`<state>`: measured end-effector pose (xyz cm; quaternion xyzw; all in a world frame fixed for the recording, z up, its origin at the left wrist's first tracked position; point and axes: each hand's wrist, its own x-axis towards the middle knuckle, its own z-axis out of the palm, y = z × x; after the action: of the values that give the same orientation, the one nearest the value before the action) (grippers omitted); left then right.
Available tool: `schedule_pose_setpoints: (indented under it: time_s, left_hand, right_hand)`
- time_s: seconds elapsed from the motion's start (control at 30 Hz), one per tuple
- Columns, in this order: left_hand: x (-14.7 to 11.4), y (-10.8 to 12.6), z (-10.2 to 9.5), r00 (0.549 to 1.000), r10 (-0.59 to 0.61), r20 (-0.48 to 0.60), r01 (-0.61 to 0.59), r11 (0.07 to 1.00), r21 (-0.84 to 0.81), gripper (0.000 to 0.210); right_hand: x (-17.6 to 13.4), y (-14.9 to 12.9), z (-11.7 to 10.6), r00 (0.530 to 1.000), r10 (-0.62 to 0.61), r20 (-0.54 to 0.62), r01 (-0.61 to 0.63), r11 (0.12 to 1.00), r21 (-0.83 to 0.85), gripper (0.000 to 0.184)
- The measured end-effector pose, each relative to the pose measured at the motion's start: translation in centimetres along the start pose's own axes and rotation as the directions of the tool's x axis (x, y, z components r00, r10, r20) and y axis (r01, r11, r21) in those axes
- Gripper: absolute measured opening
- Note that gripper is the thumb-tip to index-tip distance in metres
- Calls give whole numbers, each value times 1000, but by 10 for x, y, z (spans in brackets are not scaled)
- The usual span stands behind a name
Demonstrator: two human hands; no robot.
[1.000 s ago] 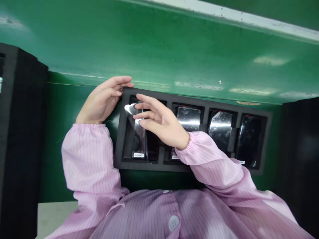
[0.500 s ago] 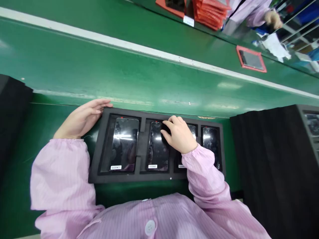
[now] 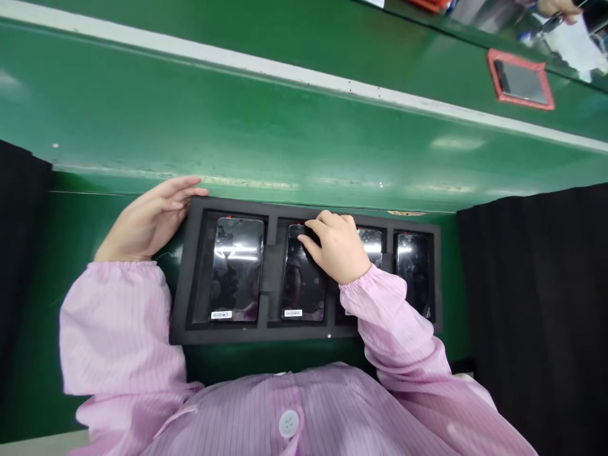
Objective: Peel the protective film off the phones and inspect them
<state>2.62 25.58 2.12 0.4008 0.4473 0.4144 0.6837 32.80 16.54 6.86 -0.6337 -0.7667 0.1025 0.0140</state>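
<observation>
Green bench surface (image 3: 213, 101) filled most of our view, crossed by a pale strip (image 3: 266, 66) that slanted down to the right. We had a black foam tray (image 3: 272, 269) lying flat right in front of us, four compartments in a row, a smartphone in each, glossy screens up. We read red tabs at the tops of some.

Leftmost smartphone (image 3: 237, 269) sat fully visible, small white label at its bottom left. Second smartphone (image 3: 304, 282), also labelled, lay in the next compartment, partly under our right hand (image 3: 336, 244). We had that hand bent over the phone's upper right part, thumb and index tips slightly apart near its top; we couldn't tell whether the fingers pinched anything. Third smartphone (image 3: 371, 242) was mostly covered by our hand and sleeve; fourth smartphone (image 3: 412, 272) lay at the far right end.

We kept our left hand (image 3: 154, 218) at the tray's upper left corner, fingers extended, palm open; contact with the rim unclear. We wore pink striped sleeves (image 3: 118, 329).

We noted black stacks on both sides, left (image 3: 21, 253) and right (image 3: 532, 304). Upper right: a red-edged sleeve (image 3: 548, 98) holding a flat device, white paper (image 3: 572, 47), another person's hand (image 3: 558, 7), cut off.
</observation>
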Motion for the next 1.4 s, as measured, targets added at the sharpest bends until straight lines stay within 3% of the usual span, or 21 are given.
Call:
schedule_pose_setpoints:
  time_s: [0.27,0.5,0.8,0.97,1.1,1.4]
  left_hand:
    - [1,1,1,1000,26,3,-26,1000,-4,40]
    - [1,0,1,998,54,11,-54,998,-13,42]
    - [1,1,1,998,54,19,-54,998,-14,43]
    - [2,1,0,999,50,20,-50,999,-19,42]
    - [2,1,-1,999,44,13,-44,999,-3,42]
    - [2,1,0,998,56,25,-56,998,-7,42]
  right_hand:
    - [-1,4,1,995,-101,-20,101,995,-15,18]
    - [4,-1,7,988,-154,4,153,984,92,30]
    - [2,6,0,990,-105,-89,120,975,187,10]
    - [-4,28,-16,981,-189,-54,194,890,412,14]
    - [-7,39,-23,990,-141,-17,125,806,578,12]
    - [-3,40,-25,996,-88,13,58,751,658,11]
